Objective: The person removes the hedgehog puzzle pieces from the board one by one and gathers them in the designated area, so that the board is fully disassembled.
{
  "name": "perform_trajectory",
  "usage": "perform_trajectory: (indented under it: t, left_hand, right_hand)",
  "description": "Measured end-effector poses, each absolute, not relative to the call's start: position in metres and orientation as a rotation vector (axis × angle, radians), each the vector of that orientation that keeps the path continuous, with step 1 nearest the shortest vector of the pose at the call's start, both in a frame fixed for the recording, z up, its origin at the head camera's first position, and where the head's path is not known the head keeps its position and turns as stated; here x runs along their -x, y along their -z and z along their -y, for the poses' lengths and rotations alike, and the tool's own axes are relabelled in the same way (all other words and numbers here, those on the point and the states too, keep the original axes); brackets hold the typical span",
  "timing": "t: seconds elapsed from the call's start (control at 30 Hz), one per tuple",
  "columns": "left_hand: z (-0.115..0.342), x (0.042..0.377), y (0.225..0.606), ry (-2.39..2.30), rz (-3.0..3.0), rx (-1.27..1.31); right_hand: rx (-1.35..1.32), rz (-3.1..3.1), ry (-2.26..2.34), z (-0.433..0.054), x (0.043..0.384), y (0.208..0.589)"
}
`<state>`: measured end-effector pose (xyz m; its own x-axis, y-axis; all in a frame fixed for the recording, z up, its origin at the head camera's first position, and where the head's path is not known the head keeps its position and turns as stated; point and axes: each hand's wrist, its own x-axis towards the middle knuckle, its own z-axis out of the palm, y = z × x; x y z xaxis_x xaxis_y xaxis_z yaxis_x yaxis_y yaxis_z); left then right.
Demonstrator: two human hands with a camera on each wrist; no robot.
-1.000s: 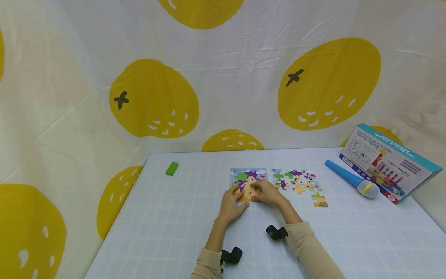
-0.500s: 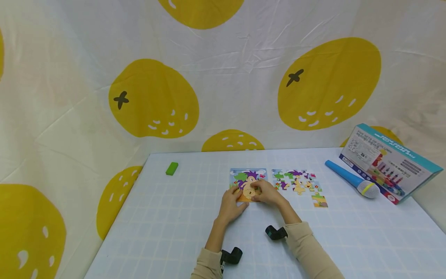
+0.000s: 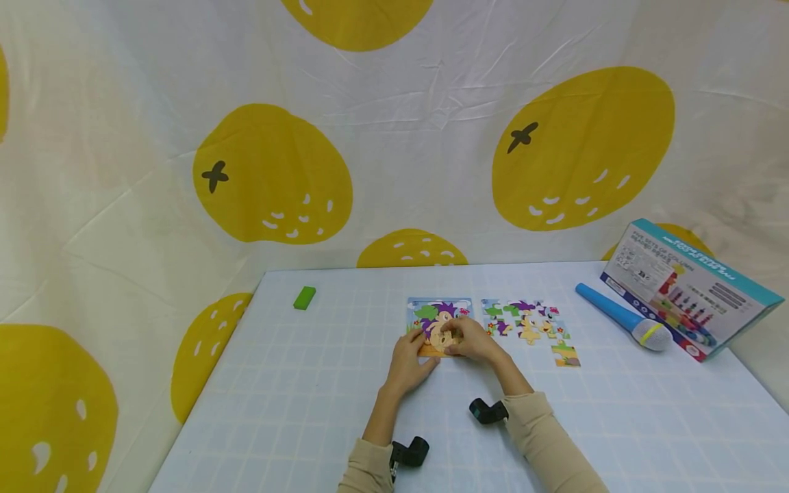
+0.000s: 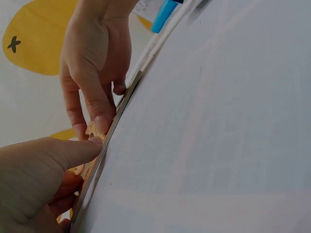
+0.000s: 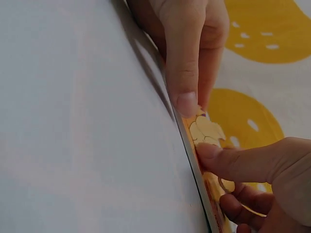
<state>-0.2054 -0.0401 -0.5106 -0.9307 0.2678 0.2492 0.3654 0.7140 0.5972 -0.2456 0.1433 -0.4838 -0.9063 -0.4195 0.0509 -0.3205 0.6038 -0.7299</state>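
On the puzzle board point(image 3: 436, 310) is a picture of a purple-haired hedgehog. My left hand point(image 3: 407, 359) holds the board at its near left, thumb along the front edge and fingers over the left side. From the right, my right hand point(image 3: 473, 340) pinches a pale yellow puzzle piece point(image 5: 205, 130) low over the board. In the right wrist view that piece stands slightly raised from the board's surface, close to my left thumb. The left wrist view shows both hands' fingertips close together at the board's edge. My fingers hide part of the picture's lower half.
Right of the board lie several loose puzzle pieces point(image 3: 528, 330), with a corner piece point(image 3: 566, 355) nearer me. Farther right are a blue toy microphone point(image 3: 619, 315) and a printed box point(image 3: 687, 291). A green block point(image 3: 305, 298) lies at the back left.
Both hands stay in nearly the same place. The pale piece under my right fingers has shifted or tilted slightly. The loose pieces have not moved.
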Motion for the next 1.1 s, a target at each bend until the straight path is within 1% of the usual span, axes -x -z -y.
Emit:
perform_trajectory:
  t: [0.33, 0.57, 0.83, 1.1]
  left_hand:
    - [0.041, 0.204, 0.508, 1.046, 2.744, 0.531]
    - [0.041, 0.203, 0.507, 1.047, 2.731, 0.538]
    - [0.040, 0.204, 0.509, 1.041, 2.751, 0.523]
    - [0.040, 0.203, 0.509, 1.048, 2.784, 0.496]
  right_hand:
    - [0.625, -2.639, 1.417, -0.143, 0.240, 0.487]
    - [0.605, -2.651, 1.528, -0.154, 0.237, 0.486]
    - [0.557, -2.696, 1.541, -0.178, 0.231, 0.484]
    - [0.500, -2.745, 1.528, -0.217, 0.224, 0.488]
